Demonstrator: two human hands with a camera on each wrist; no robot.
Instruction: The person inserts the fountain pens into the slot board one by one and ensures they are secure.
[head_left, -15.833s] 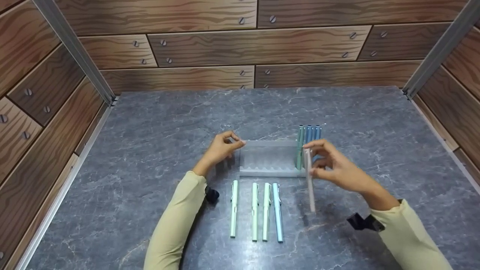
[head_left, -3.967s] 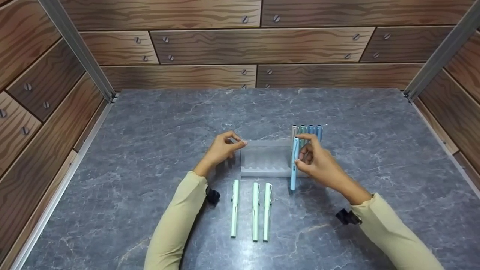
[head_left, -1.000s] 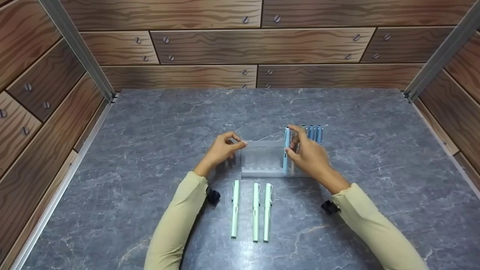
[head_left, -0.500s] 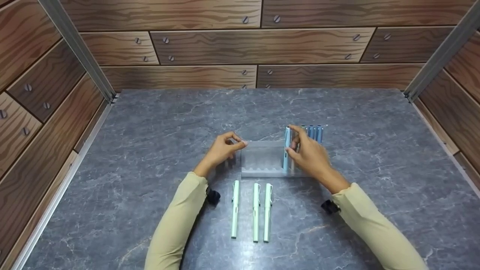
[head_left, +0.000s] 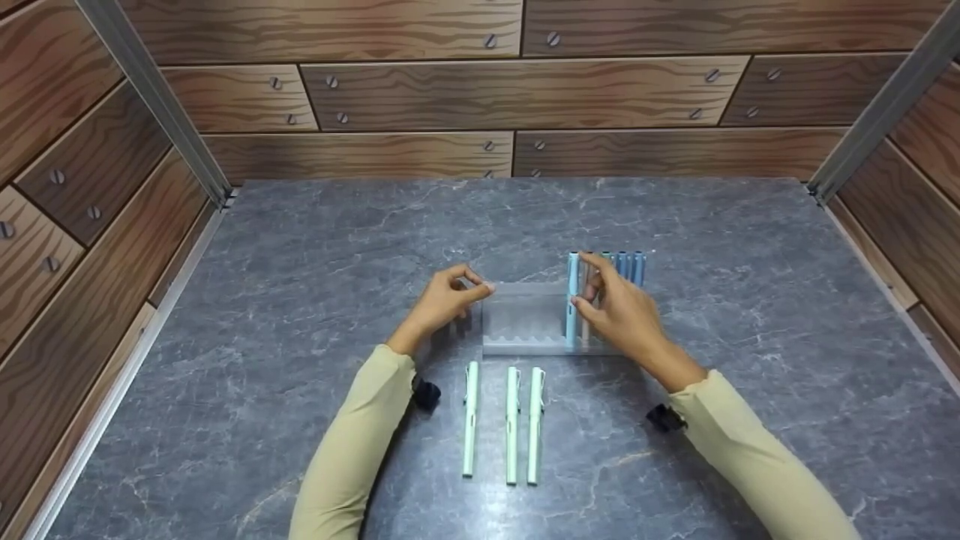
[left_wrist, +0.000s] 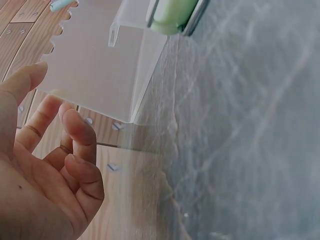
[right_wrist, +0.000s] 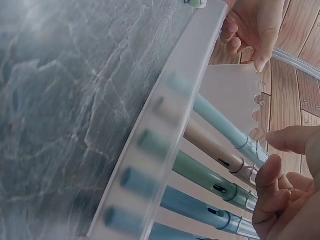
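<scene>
A clear pen rack [head_left: 525, 350] with a notched ledge stands mid-table. My left hand [head_left: 448, 295] pinches its back left corner between thumb and index finger; the left wrist view shows the thumb [left_wrist: 31, 80] at the notched edge. My right hand [head_left: 622, 307] holds a light blue pen [head_left: 572, 319] by its cap, with thumb and fingertips around it. This pen stands in the rack, left of a brownish-pink pen [right_wrist: 210, 147], a dark green pen [right_wrist: 202, 175] and two blue pens [right_wrist: 192, 206]. My right hand partly hides those pens in the head view.
Three mint green pens, a left one [head_left: 470, 420], a middle one [head_left: 512, 424] and a right one [head_left: 535, 424], lie on the grey marbled table [head_left: 337, 247] in front of the rack. Wood-patterned walls [head_left: 510, 94] enclose the back and sides.
Since the oldest frame, the brownish-pink pen and then the light blue pen have gone from the right hand's grip into the rack. Over the last second the light blue pen has straightened slightly.
</scene>
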